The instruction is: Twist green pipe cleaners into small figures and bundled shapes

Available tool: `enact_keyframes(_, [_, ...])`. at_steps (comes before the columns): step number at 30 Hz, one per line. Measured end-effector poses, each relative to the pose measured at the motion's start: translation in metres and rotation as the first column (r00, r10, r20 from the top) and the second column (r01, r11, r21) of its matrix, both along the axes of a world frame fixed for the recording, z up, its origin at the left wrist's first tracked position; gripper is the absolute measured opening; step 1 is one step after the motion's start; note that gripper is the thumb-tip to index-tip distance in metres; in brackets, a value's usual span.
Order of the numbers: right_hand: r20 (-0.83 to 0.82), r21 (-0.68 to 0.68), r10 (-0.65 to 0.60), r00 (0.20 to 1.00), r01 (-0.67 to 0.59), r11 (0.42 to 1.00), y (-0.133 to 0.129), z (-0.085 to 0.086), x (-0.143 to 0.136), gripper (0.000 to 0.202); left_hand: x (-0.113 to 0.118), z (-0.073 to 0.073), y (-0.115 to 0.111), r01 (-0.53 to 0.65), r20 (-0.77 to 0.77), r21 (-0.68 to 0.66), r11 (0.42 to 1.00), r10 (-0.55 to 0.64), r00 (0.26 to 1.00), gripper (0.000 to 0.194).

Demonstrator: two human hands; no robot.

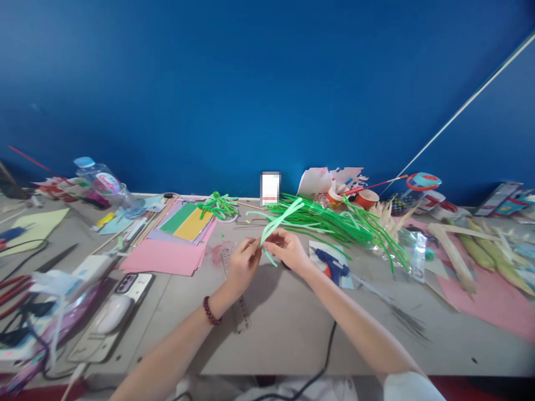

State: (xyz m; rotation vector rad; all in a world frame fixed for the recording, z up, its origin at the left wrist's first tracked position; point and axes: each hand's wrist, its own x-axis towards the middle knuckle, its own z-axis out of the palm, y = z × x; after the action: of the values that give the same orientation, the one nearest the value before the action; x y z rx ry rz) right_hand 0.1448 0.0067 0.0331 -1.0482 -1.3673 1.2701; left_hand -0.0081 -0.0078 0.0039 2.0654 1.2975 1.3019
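Observation:
Several pale green pipe cleaners point(281, 217) are bunched between my two hands above the middle of the table, their upper ends pointing away to the right. My left hand point(246, 259) pinches the bunch near its lower end. From the other side, my right hand point(288, 250) closes its fingers on the same pipe cleaners, and a short end hangs below. Just beyond lies a pile of bright green pipe cleaners point(334, 223). A clear ruler point(241, 314) is partly hidden under my left hand and wrist. Beside my right forearm rests a blue glue gun point(332, 264).
Pink paper point(163, 257) and coloured sheets lie left, behind a phone point(129, 289) with a white mouse on it. A plastic bottle point(104, 181) leans at the back left. Corn husks point(480, 250) lie right. A black cable point(328, 356) crosses the front edge.

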Motion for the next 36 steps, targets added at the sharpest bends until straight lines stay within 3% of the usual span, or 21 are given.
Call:
enact_keyframes(4, [-0.054, -0.002, -0.008, 0.998, 0.008, 1.000, 0.001, 0.000, 0.000, 0.027, -0.001, -0.005, -0.001, -0.059, -0.121, 0.097, 0.994, 0.070, 0.990, 0.027])
enact_keyframes(7, [-0.134, -0.022, -0.008, 0.991, 0.006, 1.000, 0.004, -0.001, 0.001, 0.029, -0.001, -0.005, -0.002, -0.068, -0.103, 0.220, 0.973, 0.093, 0.990, 0.024])
enact_keyframes(15, [-0.221, 0.024, 0.070, 0.973, -0.067, 0.997, -0.002, 0.011, 0.002, 0.023, -0.003, 0.004, 0.001, -0.077, -0.042, 0.498, 0.864, 0.112, 0.993, 0.013])
enact_keyframes(20, [-0.220, 0.037, 0.082, 0.972, -0.076, 0.996, -0.002, 0.015, 0.005, 0.023, -0.004, 0.011, 0.001, -0.095, -0.057, 0.603, 0.792, 0.162, 0.985, 0.010])
enact_keyframes(23, [-0.201, 0.004, 0.059, 0.978, -0.059, 0.998, 0.002, 0.011, 0.006, 0.025, -0.006, 0.006, 0.005, -0.101, -0.114, 0.617, 0.781, 0.215, 0.970, 0.008])
enact_keyframes(28, [-0.238, -0.080, -0.002, 0.971, -0.018, 0.997, 0.012, -0.007, 0.005, 0.028, -0.009, -0.006, 0.013, -0.046, -0.206, 0.547, 0.836, 0.187, 0.960, 0.010])
enact_keyframes(36, [-0.366, -0.213, -0.086, 0.926, 0.006, 0.977, 0.021, -0.031, 0.002, 0.026, -0.008, -0.017, 0.016, -0.043, -0.232, 0.468, 0.883, 0.169, 0.958, 0.014])
